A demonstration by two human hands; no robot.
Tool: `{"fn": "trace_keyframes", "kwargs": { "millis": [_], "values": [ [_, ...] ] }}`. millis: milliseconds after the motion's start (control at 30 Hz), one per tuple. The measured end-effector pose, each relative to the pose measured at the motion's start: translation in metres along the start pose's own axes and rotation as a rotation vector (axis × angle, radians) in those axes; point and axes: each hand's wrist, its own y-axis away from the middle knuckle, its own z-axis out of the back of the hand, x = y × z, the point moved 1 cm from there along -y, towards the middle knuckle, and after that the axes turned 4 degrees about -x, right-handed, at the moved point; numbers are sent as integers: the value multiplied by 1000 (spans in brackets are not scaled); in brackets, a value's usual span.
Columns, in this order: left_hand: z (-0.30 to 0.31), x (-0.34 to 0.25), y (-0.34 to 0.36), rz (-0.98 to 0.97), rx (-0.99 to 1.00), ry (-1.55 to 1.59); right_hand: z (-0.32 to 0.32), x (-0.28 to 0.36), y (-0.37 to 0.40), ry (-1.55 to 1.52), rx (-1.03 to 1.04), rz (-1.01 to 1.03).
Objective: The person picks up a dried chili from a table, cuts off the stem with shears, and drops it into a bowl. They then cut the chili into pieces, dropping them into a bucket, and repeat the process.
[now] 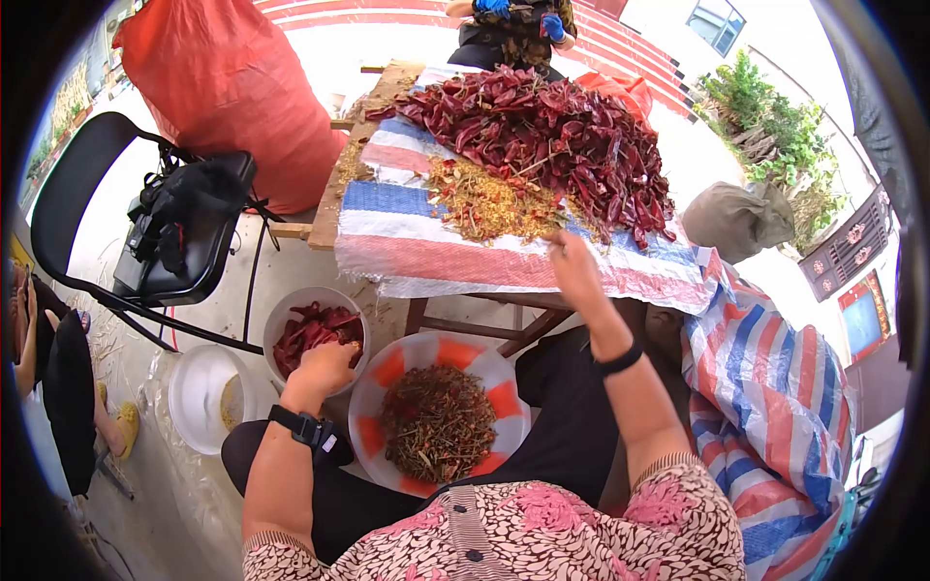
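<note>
My left hand [325,372] reaches over the rim of a white bucket [275,315] on the ground, fingers curled down against the dried red chilies [312,332] in it. What those fingers hold, if anything, is hidden. At the table's near edge, my right hand [573,263] has its fingers drawn together beside a spread of yellow chili seeds [494,205]; anything in them is too small to name. Behind the seeds rises a large heap of dried red chilies [552,131]. Between my legs sits an orange-and-white basin [366,402] filled with stems and scraps [438,423].
A striped plastic sheet [417,254] covers the wooden table and hangs down at right. Left stand a white tub [199,399], a black folding chair [87,194] with a bag and a big red sack [228,97]. A person in blue gloves [554,27] is across the table.
</note>
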Motion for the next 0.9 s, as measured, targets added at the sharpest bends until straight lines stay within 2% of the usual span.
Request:
{"fn": "trace_keyframes", "kwargs": {
  "millis": [100,200,267,333,467,567,700,733,833,900],
  "values": [
    [1,-9,-4,-52,51,-13,7,-57,-77,224,-178,-92],
    [-15,-6,-18,-143,64,-16,14,-87,-120,362,-290,-55],
    [-24,-5,-23,-162,44,-13,6,-150,-163,192,-139,-139],
    [-24,-4,-27,-174,31,-9,14,-117,-158,-230,-12,-460],
    [-21,-7,-27,-179,69,-20,9,-115,-153,-260,-189,-318],
    [-3,-20,-19,-183,76,0,17,-97,-133,-237,-239,-323],
    [9,-31,-15,-300,95,301,22,-75,-86,-849,-283,-580],
    [16,-39,-13,-300,112,382,25,-51,-68,-958,-309,-600],
    [19,-53,-11,-381,16,675,26,2,-20,-1190,-248,-585],
    [22,-59,-12,-367,-10,790,18,2,-8,-1467,-48,-606]
  ]
}}
